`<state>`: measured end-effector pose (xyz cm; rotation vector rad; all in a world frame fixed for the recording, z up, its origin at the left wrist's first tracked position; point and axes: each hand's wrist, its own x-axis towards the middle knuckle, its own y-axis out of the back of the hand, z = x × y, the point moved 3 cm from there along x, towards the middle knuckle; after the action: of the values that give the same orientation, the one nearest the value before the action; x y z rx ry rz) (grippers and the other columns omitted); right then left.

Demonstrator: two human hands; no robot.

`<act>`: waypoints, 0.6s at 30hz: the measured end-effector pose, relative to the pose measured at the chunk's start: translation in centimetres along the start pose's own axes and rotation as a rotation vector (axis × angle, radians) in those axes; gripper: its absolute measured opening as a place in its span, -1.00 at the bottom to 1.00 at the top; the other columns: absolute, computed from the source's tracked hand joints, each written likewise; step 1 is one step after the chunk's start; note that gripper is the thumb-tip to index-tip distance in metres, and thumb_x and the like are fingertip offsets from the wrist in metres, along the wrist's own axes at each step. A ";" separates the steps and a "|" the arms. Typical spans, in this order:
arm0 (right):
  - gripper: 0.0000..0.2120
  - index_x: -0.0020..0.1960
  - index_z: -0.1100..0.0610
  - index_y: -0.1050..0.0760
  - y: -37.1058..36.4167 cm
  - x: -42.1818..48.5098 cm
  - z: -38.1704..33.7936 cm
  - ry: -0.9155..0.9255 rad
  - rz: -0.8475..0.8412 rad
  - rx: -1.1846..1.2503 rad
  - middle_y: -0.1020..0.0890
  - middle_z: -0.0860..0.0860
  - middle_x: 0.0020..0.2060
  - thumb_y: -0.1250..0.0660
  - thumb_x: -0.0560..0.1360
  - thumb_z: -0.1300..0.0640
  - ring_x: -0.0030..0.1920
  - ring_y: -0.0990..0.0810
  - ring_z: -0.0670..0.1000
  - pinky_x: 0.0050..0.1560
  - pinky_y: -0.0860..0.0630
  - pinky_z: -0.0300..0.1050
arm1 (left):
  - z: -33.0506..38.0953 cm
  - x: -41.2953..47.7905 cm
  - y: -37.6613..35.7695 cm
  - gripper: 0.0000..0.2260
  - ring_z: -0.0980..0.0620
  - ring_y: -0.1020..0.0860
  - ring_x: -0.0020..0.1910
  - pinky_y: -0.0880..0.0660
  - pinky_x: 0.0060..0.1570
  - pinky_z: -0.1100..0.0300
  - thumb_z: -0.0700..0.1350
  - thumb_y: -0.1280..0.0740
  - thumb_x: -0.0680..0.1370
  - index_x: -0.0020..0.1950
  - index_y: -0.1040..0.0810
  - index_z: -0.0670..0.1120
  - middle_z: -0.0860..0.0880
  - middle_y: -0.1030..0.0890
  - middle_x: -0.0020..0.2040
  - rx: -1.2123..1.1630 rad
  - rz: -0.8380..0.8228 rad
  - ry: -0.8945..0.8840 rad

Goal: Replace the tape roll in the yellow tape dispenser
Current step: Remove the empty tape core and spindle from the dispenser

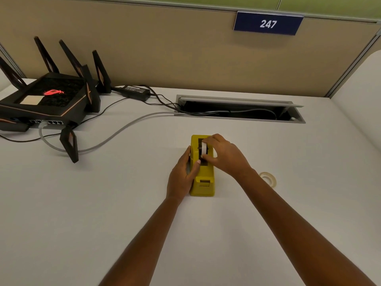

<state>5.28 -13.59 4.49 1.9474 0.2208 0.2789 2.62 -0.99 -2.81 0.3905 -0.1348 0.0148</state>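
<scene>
soft even light, wide-angle edge distortion

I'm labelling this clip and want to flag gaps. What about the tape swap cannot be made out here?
Head view, the only one:
- Whether the white roll sits on its hub in the yellow dispenser: the right hand covers it.
- Dispenser's left side: the left hand grips over it.
- The clear roll: partly behind the right forearm.

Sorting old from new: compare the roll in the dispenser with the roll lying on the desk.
The dispenser roll stands on edge in the dispenser; the desk roll lies flat. The dispenser roll looks opaque white; the desk roll is pale and translucent. The right hand grips the dispenser roll; the desk roll lies unheld. Both are ring-shaped tape rolls.
</scene>
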 end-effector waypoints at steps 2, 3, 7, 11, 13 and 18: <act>-0.57 0.29 0.15 -0.32 0.0 -0.1 0.0 0.004 0.002 -0.001 -0.42 0.15 0.30 -0.29 0.48 0.03 0.16 -0.50 0.16 0.09 -0.47 -0.02 | 0.0 0.0 0.0 -0.57 -0.07 -0.45 0.27 -0.39 0.13 0.18 -0.01 -0.15 0.56 0.42 -0.18 0.00 -0.07 -0.43 0.36 -0.001 0.002 0.001; -0.56 0.29 0.15 -0.32 0.1 -0.1 0.0 0.005 0.002 -0.001 -0.42 0.15 0.30 -0.29 0.48 0.03 0.16 -0.50 0.17 0.09 -0.47 -0.02 | 0.1 0.0 0.0 -0.57 -0.08 -0.46 0.27 -0.39 0.13 0.17 -0.01 -0.15 0.56 0.42 -0.18 0.00 -0.08 -0.43 0.36 -0.002 0.003 0.001; -0.53 0.30 0.16 -0.30 0.1 -0.3 -0.3 0.014 0.002 -0.017 -0.41 0.15 0.30 -0.30 0.47 0.03 0.14 -0.51 0.18 0.07 -0.49 -0.02 | 0.0 0.0 0.0 -0.57 -0.08 -0.45 0.27 -0.40 0.15 0.15 -0.01 -0.15 0.56 0.42 -0.18 -0.01 -0.08 -0.42 0.36 -0.001 0.006 0.009; -0.47 0.32 0.16 -0.25 0.1 -0.4 -0.6 0.003 -0.011 -0.037 -0.39 0.15 0.30 -0.34 0.43 0.04 0.11 -0.53 0.19 0.02 -0.51 -0.02 | 0.1 0.0 0.0 -0.57 -0.08 -0.45 0.27 -0.39 0.15 0.16 -0.02 -0.15 0.56 0.42 -0.18 -0.01 -0.08 -0.43 0.36 -0.005 0.004 0.000; -0.45 0.32 0.17 -0.25 0.0 -0.3 -0.8 -0.015 -0.019 -0.057 -0.38 0.15 0.30 -0.35 0.42 0.03 0.12 -0.52 0.19 0.02 -0.52 0.00 | 0.1 0.0 0.0 -0.57 -0.08 -0.46 0.27 -0.39 0.15 0.16 -0.02 -0.15 0.56 0.42 -0.18 -0.01 -0.08 -0.43 0.36 -0.002 0.004 -0.001; -0.48 0.27 0.18 -0.31 0.0 0.1 -1.2 -0.039 -0.025 -0.106 -0.37 0.15 0.28 -0.36 0.41 0.01 0.10 -0.52 0.18 0.02 -0.52 0.01 | 0.2 -0.1 0.1 -0.57 -0.08 -0.46 0.27 -0.39 0.15 0.17 -0.02 -0.15 0.56 0.42 -0.18 -0.01 -0.08 -0.44 0.35 -0.002 0.009 -0.002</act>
<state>5.02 -12.56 4.97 1.8427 0.2009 0.2320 2.50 -0.99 -2.60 0.3874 -0.1386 0.0229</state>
